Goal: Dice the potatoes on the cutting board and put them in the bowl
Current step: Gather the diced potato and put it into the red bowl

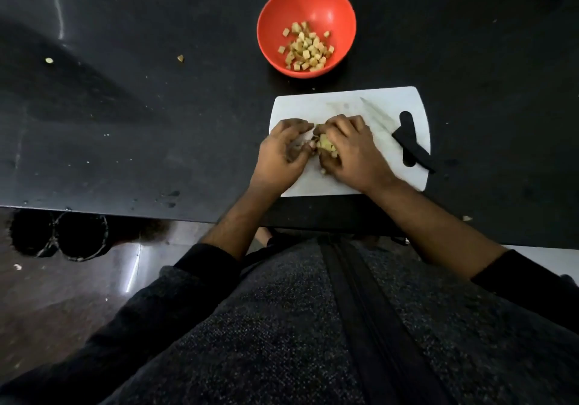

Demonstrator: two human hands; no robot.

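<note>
1. Both hands, left hand [282, 151] and right hand [351, 151], cup curled fingers around the diced potato pile [326, 144] on the cutting board [313, 104].
2. Risk: loosely gathered cubes may spill onto the desk [156, 107] before reaching the bowl [272, 13].

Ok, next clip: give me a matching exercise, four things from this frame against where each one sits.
Things:
1. knife
2. bowl
3. potato pile
4. stray scrap

Places:
A. between both hands
B. on the bare counter, left of the bowl
C. on the cutting board's right side
D. on the counter beyond the board

Pairs: 1-C, 2-D, 3-A, 4-B
</note>
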